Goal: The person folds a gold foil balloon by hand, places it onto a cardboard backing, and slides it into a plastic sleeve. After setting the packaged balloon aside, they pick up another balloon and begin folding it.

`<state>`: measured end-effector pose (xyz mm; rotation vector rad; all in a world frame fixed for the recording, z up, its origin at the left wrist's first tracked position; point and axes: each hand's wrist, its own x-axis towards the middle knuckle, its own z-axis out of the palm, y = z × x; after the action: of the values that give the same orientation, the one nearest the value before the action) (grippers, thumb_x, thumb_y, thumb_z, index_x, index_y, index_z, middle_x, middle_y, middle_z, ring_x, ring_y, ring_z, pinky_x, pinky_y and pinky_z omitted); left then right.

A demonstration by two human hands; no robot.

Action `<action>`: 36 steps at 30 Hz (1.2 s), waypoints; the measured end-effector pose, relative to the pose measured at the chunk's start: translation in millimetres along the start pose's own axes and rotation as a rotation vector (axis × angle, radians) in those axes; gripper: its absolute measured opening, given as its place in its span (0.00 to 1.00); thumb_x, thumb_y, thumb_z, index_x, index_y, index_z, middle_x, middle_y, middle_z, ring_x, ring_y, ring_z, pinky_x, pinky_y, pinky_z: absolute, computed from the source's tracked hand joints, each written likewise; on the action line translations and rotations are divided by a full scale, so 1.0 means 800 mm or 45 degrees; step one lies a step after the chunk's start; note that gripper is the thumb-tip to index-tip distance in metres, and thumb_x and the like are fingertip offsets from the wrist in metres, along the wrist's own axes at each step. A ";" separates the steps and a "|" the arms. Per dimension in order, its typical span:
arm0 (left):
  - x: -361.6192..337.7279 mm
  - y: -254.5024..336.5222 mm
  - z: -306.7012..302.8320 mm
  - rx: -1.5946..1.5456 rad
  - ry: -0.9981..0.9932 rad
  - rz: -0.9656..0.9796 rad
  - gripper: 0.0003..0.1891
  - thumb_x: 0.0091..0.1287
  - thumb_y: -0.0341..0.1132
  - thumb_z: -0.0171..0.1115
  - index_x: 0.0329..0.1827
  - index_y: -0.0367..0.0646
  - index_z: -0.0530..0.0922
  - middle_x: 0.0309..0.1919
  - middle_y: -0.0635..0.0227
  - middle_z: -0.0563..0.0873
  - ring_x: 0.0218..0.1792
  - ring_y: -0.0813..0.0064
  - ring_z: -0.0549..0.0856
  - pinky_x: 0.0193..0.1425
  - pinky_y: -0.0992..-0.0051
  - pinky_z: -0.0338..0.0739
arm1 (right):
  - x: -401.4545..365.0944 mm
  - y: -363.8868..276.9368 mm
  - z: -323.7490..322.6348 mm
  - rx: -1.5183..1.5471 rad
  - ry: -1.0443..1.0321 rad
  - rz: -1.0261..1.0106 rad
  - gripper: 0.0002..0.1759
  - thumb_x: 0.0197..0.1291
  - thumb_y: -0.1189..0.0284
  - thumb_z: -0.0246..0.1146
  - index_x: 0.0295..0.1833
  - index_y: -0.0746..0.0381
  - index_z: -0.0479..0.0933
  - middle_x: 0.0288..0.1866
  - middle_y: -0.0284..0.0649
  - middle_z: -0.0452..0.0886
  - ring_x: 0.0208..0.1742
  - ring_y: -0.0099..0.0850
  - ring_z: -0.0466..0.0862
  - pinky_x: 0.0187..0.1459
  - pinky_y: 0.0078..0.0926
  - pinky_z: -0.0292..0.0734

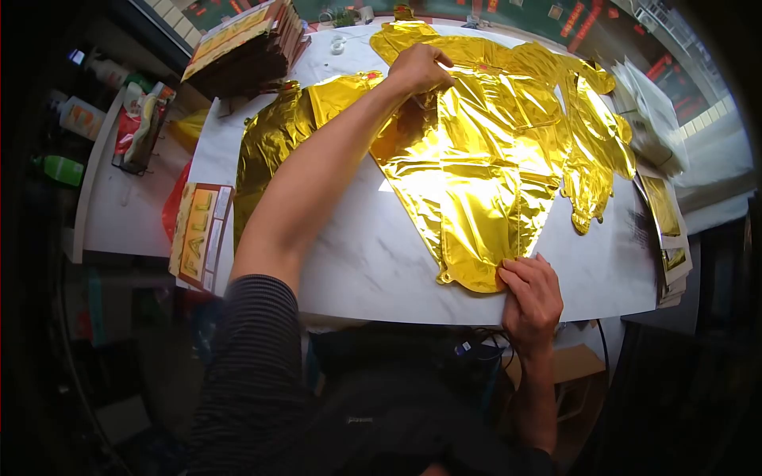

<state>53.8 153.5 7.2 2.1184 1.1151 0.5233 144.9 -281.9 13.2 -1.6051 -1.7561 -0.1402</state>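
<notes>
A large gold foil piece (476, 182), creased and shiny, lies flat on the white marbled table (349, 262). At its far left edge is my left hand (421, 70), its fingers closed on the foil. My right hand (532, 287) pinches the foil's rounded near end, close to the table's front edge. A small tab shows at the near left corner of this piece. More gold foil (587, 151) spreads to the right, and another foil piece (270, 131) lies to the left, partly behind my left forearm.
Printed flat packages (246, 47) are stacked at the back left. One printed package (202, 238) lies at the left edge. Clear plastic bags (651, 119) and printed sheets (667, 230) are at the right. A side shelf (119, 214) holds packets and bottles.
</notes>
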 end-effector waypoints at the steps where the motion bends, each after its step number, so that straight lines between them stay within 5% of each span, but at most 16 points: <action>1: -0.003 0.000 -0.003 -0.051 -0.019 0.007 0.26 0.51 0.42 0.85 0.56 0.51 0.92 0.49 0.59 0.94 0.51 0.62 0.93 0.60 0.66 0.85 | 0.000 0.000 0.000 0.005 0.002 -0.004 0.15 0.55 0.89 0.66 0.46 0.64 0.85 0.48 0.42 0.90 0.52 0.46 0.89 0.65 0.52 0.81; 11: -0.022 -0.005 -0.015 0.088 0.019 0.086 0.25 0.54 0.43 0.84 0.57 0.52 0.92 0.48 0.59 0.95 0.51 0.60 0.93 0.59 0.65 0.85 | -0.001 -0.003 0.001 0.016 -0.038 0.037 0.16 0.54 0.90 0.66 0.47 0.64 0.86 0.49 0.42 0.90 0.54 0.47 0.88 0.64 0.50 0.81; 15: -0.020 -0.001 -0.012 0.271 0.099 0.169 0.24 0.57 0.43 0.82 0.56 0.45 0.91 0.42 0.65 0.96 0.43 0.71 0.94 0.53 0.70 0.85 | -0.002 -0.001 0.002 0.023 -0.048 0.051 0.17 0.54 0.90 0.66 0.47 0.64 0.86 0.50 0.42 0.90 0.55 0.47 0.88 0.64 0.50 0.81; 17: -0.018 -0.005 -0.010 0.234 0.076 0.124 0.24 0.56 0.47 0.83 0.57 0.56 0.92 0.49 0.64 0.95 0.53 0.59 0.92 0.61 0.61 0.84 | -0.005 0.000 0.002 0.016 -0.046 0.035 0.17 0.54 0.91 0.65 0.47 0.64 0.86 0.50 0.42 0.90 0.55 0.47 0.88 0.65 0.50 0.81; 18: -0.025 0.006 -0.009 0.266 0.047 0.059 0.23 0.61 0.46 0.80 0.59 0.53 0.90 0.52 0.62 0.93 0.56 0.58 0.90 0.62 0.60 0.83 | -0.004 -0.001 0.001 0.030 -0.053 0.045 0.17 0.53 0.91 0.65 0.47 0.64 0.86 0.50 0.43 0.90 0.55 0.47 0.88 0.65 0.49 0.81; 19: -0.060 0.020 -0.004 -0.021 -0.101 -0.153 0.17 0.64 0.38 0.74 0.53 0.41 0.90 0.40 0.63 0.94 0.44 0.65 0.93 0.49 0.63 0.88 | -0.003 -0.003 0.000 0.037 -0.070 0.067 0.17 0.53 0.91 0.65 0.47 0.64 0.86 0.50 0.43 0.90 0.55 0.47 0.88 0.65 0.49 0.81; 21: -0.059 0.020 -0.007 0.069 0.043 0.098 0.19 0.64 0.41 0.74 0.53 0.37 0.89 0.32 0.63 0.94 0.33 0.62 0.94 0.41 0.63 0.89 | -0.002 -0.002 0.000 0.039 -0.050 0.040 0.18 0.52 0.91 0.64 0.47 0.65 0.86 0.50 0.43 0.90 0.55 0.47 0.88 0.65 0.48 0.81; 23: -0.032 -0.005 -0.001 0.240 0.082 0.211 0.23 0.63 0.42 0.76 0.58 0.39 0.88 0.39 0.60 0.95 0.39 0.63 0.95 0.47 0.64 0.89 | -0.002 0.001 0.001 0.037 -0.031 0.035 0.18 0.51 0.91 0.64 0.46 0.65 0.86 0.50 0.44 0.90 0.55 0.47 0.88 0.65 0.48 0.82; 25: -0.033 -0.006 -0.003 0.539 0.286 0.181 0.39 0.63 0.41 0.78 0.79 0.49 0.75 0.65 0.50 0.87 0.62 0.64 0.89 0.69 0.64 0.80 | -0.002 0.002 0.000 0.041 -0.037 0.017 0.18 0.51 0.91 0.64 0.46 0.66 0.86 0.50 0.44 0.89 0.55 0.47 0.88 0.64 0.48 0.82; 27: -0.120 0.024 -0.020 0.662 0.338 0.669 0.22 0.66 0.44 0.76 0.60 0.48 0.88 0.54 0.59 0.91 0.59 0.56 0.88 0.63 0.59 0.82 | 0.000 0.002 0.000 0.046 -0.025 0.021 0.17 0.52 0.91 0.64 0.46 0.66 0.86 0.50 0.45 0.89 0.55 0.47 0.88 0.64 0.48 0.82; 31: -0.265 0.054 -0.009 0.380 0.067 1.026 0.23 0.68 0.44 0.74 0.61 0.43 0.85 0.60 0.50 0.86 0.63 0.49 0.83 0.68 0.56 0.79 | -0.001 0.002 0.001 0.052 -0.012 0.026 0.15 0.53 0.90 0.65 0.46 0.66 0.86 0.50 0.45 0.89 0.54 0.48 0.88 0.63 0.47 0.82; 36: -0.337 0.063 0.004 0.373 -0.204 1.056 0.33 0.62 0.45 0.78 0.71 0.47 0.79 0.77 0.49 0.72 0.77 0.41 0.69 0.80 0.51 0.69 | -0.001 0.004 0.002 0.027 -0.002 -0.021 0.15 0.53 0.89 0.65 0.46 0.65 0.86 0.49 0.44 0.89 0.53 0.48 0.88 0.61 0.47 0.83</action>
<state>-65.1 -92.2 31.7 2.7945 0.1796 0.5580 147.1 -280.7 10.4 -1.5765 -1.7668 -0.1276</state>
